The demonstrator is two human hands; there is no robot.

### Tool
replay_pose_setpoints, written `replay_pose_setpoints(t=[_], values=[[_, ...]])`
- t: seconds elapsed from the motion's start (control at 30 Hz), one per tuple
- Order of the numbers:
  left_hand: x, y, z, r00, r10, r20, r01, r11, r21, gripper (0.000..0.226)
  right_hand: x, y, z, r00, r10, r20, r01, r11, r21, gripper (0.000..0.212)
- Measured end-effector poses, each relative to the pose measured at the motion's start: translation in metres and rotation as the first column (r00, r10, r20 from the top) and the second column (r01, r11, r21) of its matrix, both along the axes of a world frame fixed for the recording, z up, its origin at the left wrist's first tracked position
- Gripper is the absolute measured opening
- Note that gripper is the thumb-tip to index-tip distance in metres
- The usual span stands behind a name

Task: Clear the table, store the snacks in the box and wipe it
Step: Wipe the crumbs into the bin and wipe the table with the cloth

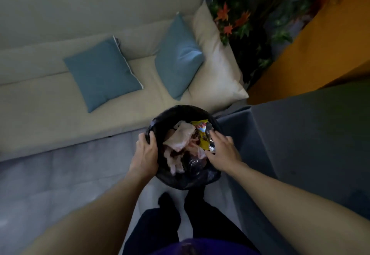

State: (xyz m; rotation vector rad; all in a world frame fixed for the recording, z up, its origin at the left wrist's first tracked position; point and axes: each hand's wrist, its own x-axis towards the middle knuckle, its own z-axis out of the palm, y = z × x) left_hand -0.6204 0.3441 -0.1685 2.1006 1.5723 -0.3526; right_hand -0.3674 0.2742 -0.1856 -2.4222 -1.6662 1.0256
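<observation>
A round bin lined with a black bag [186,180] stands on the floor in front of me. My left hand [145,154] grips its left rim. My right hand [224,152] is at the right rim, its fingers pinching a yellow snack wrapper [201,134] that lies inside the bin. Crumpled pale tissues [181,138] and a clear plastic bottle [194,164] fill the bin beside the wrapper. The table and the snack box are out of view.
A cream sofa [50,114] runs behind the bin with two blue cushions [102,72] and a cream cushion [218,70]. A grey upholstered piece [300,144] stands to the right. A leafy plant with orange flowers [250,14] fills the far corner. My legs are below.
</observation>
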Motion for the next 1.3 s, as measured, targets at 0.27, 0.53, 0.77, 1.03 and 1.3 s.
replay_pose_setpoints(t=[0.27, 0.53, 0.77, 1.03, 1.3], values=[[-0.003, 0.035, -0.097, 0.997, -0.019, -0.073, 0.012, 0.996, -0.086, 0.081, -0.015, 0.038, -0.100, 1.000, -0.012, 0.014, 0.013, 0.992, -0.126, 0.080], [-0.012, 0.061, -0.232, 0.997, -0.005, -0.078, -0.009, 0.984, -0.178, 0.088, -0.028, 0.062, -0.237, 0.995, -0.095, 0.010, 0.095, 0.972, -0.215, 0.082], [-0.002, 0.067, -0.343, 1.000, 0.024, 0.002, -0.022, 0.960, -0.280, 0.099, -0.020, 0.065, -0.349, 0.989, -0.140, 0.036, 0.145, 0.963, -0.227, 0.085], [0.004, 0.063, -0.422, 0.999, -0.008, 0.052, 0.024, 0.951, -0.309, 0.108, -0.009, 0.050, -0.415, 0.982, -0.187, -0.011, 0.177, 0.948, -0.265, 0.096], [0.003, 0.064, -0.421, 1.000, -0.028, -0.011, 0.021, 0.922, -0.387, 0.110, -0.014, 0.052, -0.411, 0.983, -0.180, -0.039, 0.158, 0.933, -0.322, 0.093]])
